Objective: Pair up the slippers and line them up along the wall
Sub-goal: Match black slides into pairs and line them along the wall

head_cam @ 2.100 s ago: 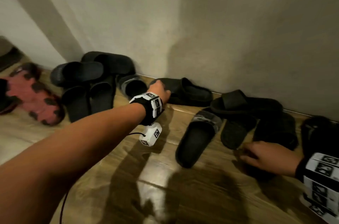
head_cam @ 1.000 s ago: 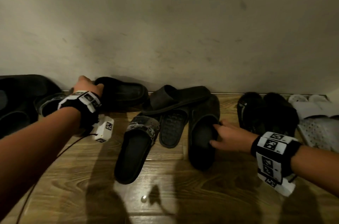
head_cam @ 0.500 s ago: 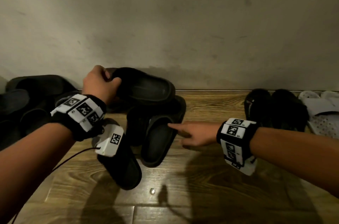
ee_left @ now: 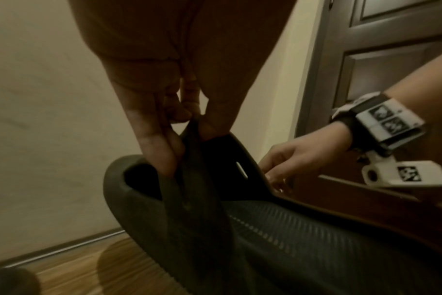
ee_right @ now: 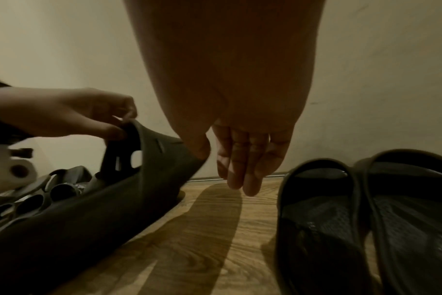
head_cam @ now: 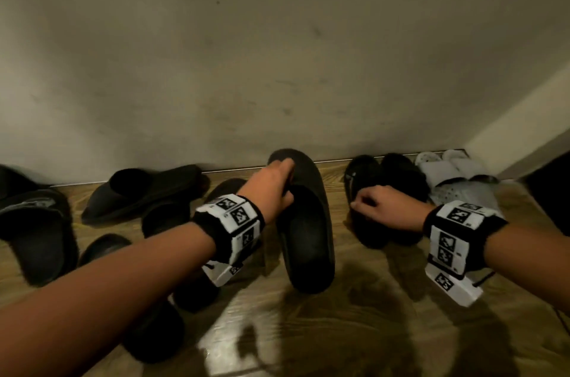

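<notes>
Black slipper (head_cam: 308,231): long axis runs from the wall (head_cam: 277,52) toward the camera, toe at the wall.
Left hand (head_cam: 273,188) pinches its strap, fingers clamped; right hand (head_cam: 382,207) fingers straight, together, holding nothing, near black pair (head_cam: 385,191). Left-side slippers too dark to sort.

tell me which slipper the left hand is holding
The big dark slipper in the middle, toe at the wall. The left hand pinches its strap, tilting it up; the other slippers lie untouched, and the right hand hangs open beside the black pair.
</notes>
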### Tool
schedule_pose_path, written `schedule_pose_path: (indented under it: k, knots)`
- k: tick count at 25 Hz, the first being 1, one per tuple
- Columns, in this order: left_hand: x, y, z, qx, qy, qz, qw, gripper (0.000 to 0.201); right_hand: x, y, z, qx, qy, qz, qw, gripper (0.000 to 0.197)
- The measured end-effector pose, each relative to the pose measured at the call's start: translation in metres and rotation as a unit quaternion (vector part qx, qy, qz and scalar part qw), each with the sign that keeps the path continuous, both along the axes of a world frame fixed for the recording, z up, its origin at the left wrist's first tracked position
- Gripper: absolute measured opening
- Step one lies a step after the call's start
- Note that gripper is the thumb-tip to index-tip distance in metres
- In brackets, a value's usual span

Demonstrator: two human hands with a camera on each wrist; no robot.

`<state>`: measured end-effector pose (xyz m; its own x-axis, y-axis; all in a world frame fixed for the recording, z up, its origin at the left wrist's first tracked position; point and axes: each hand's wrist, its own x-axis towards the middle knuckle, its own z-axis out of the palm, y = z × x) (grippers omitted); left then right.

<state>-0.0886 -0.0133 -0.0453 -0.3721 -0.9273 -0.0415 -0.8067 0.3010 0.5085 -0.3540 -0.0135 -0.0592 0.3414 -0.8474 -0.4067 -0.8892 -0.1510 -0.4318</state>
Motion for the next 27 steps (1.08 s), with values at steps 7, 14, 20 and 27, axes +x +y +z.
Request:
schedule_pose_path:
  k: [7,14,20,27]
  knots:
    - [-0.067,-0.024,-0.07,0.083,-0.065,-0.026,0.994,0.043,-0.011,0.019,-0.03,0.051,0.055,0.046,0.996,0.026]
    - [-0.083,-0.04,-0.093,0.087,-0.03,0.022,0.996,0.042,-0.011,0.008,-0.06,0.089,0.027,0.072,0.993,0.026]
    - [-0.077,-0.029,-0.08,0.089,-0.027,-0.006,0.996,0.039,-0.004,0.014,-0.068,0.123,0.045,0.098,0.987,0.028]
    - [0.035,0.024,-0.075,0.11,-0.159,-0.003,0.981,0.04,0.03,0.019,-0.051,0.101,0.046,0.147,0.983,0.026]
